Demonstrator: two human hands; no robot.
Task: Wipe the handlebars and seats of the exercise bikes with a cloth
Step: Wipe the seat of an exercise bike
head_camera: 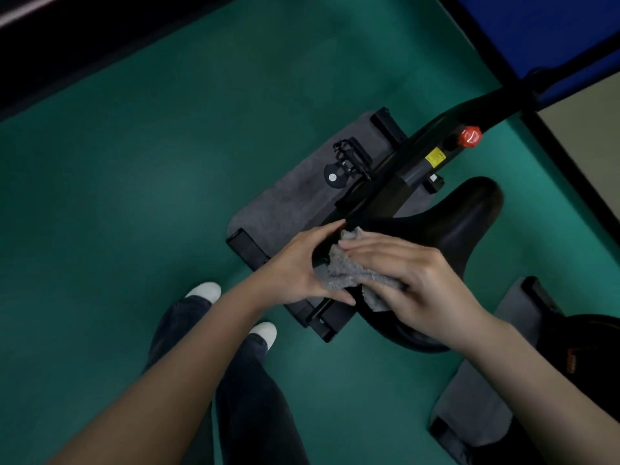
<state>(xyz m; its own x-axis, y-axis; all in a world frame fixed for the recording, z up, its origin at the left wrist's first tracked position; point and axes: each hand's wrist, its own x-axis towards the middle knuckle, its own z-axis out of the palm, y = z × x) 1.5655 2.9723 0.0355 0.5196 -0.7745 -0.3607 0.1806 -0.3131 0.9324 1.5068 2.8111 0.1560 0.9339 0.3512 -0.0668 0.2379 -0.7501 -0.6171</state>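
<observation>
- The green floor (pixel 134 162) lies all round; a grey mat (pixel 285 203) sits under the black bike frame (pixel 402 169), with a second mat (pixel 476 397) at lower right.
- The black seat (pixel 453 223) juts over the first mat, narrow end toward the person.
- The left hand (pixel 298 266) curls round that narrow end, thumb below, fingers above.
- The right hand (pixel 416 286) presses the grey cloth (pixel 345 270) onto the seat with straight fingers; the cloth lies between both hands, touching each.
- A red knob (pixel 470 135) sits on the frame.
</observation>
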